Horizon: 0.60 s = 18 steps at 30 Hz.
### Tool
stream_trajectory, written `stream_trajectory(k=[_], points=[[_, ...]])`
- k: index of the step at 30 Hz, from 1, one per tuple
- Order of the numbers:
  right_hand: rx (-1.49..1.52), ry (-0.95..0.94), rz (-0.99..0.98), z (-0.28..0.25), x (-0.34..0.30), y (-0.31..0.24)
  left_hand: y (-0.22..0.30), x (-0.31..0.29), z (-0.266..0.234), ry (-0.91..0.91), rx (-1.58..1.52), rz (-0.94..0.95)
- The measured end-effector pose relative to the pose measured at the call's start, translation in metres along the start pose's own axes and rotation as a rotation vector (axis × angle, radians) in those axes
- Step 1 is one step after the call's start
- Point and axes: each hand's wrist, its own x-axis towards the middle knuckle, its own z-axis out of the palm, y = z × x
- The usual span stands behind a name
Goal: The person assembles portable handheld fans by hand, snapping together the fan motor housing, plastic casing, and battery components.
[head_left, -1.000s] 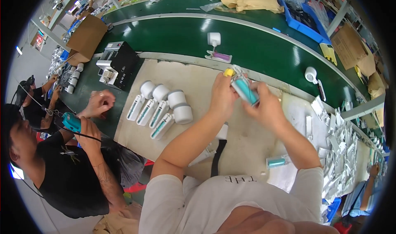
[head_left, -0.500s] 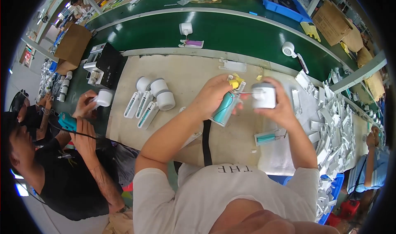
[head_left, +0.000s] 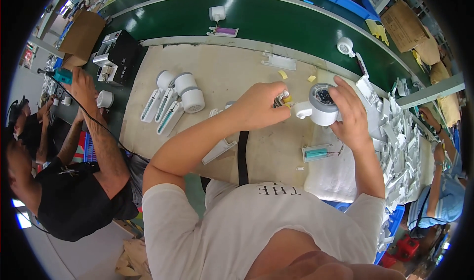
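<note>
My left hand point(head_left: 266, 104) is closed around a narrow part whose end, metallic with a bit of yellow, shows at the fingertips; the rest is hidden in the fist. Just to its right, my right hand point(head_left: 351, 113) grips a white round device head point(head_left: 323, 116) with a grey rim. A dark circuit board shows in its round opening, and its short white neck points at my left fist. Two small yellow pads point(head_left: 282, 74) lie beyond my hands. Nearer me, a white handle shell with a teal cell point(head_left: 316, 153) lies on the mat.
Several assembled white devices point(head_left: 180, 92) lie left on the beige mat point(head_left: 227, 67). A black machine point(head_left: 118, 58) stands farther left, beside a co-worker holding a teal tool point(head_left: 62, 76). White shells point(head_left: 402, 156) are heaped at right. A black strap point(head_left: 243, 156) crosses the mat's near edge.
The white head in my right hand has turned, so its opening with the board now shows. The teal cell at my left hand is no longer visible. The co-worker has raised the teal tool.
</note>
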Motion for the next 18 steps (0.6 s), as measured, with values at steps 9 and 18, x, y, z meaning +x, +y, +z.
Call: stream_trajectory(k=[9,18], points=[[0.949,-0.657,0.346,-0.01,0.012,0.016,-0.004,-0.007,0.03,-0.216,0.406,0.063],[0.977,-0.478,0.439,0.003,-0.033,-0.003,-0.008,-0.004,0.037,-0.371,0.124,-0.091]])
